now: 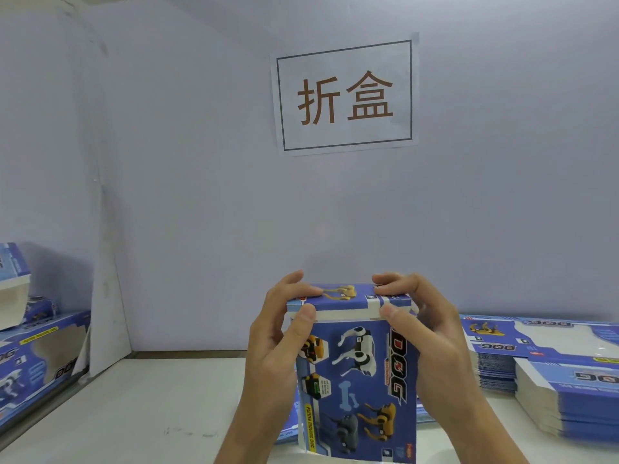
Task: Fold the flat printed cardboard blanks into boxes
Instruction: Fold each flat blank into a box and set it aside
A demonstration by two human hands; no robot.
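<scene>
Head view: box (358, 373) bottom cropped.

Bottom edge of the upright box (358, 380) cut off by the frame. Folded boxes (30, 349) at left and rightmost stack of blanks (576, 403) cropped, print blurred. Left box wall hidden behind left hand (278, 343).

1. A white table (160, 406) runs up to the far wall.
2. On its right side lie two stacks of flat printed blanks (569, 400), side by side.
3. On its left edge sit folded blue boxes (37, 356), piled up.
4. A flat blank (288, 430) lies near the middle.
</scene>
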